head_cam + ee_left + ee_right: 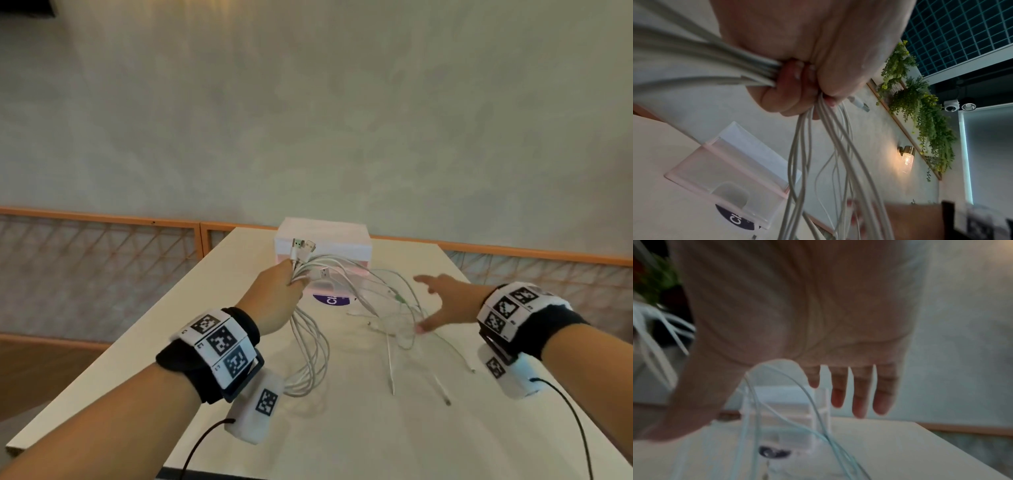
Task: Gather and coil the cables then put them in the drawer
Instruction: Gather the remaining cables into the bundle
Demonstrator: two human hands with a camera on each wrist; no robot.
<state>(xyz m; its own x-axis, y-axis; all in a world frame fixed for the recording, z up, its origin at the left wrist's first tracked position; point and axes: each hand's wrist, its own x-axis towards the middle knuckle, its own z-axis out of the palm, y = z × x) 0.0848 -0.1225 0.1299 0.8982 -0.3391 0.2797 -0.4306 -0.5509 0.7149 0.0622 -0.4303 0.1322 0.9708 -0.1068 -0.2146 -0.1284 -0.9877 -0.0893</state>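
1. Left hand (274, 294) fisted round bundle of white cables (310, 346); loops hang to the counter (342, 428).
2. Right hand (442, 301) spread, fingers straight, over loose cable strands (400, 329) on the counter.
3. Drawer box (325, 240) behind, its drawer pulled out.

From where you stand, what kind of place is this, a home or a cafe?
Probably a cafe or lounge, though I can't be sure: hanging greenery along the wall, a glowing wall lamp, a ceiling security camera, and a long cream table.
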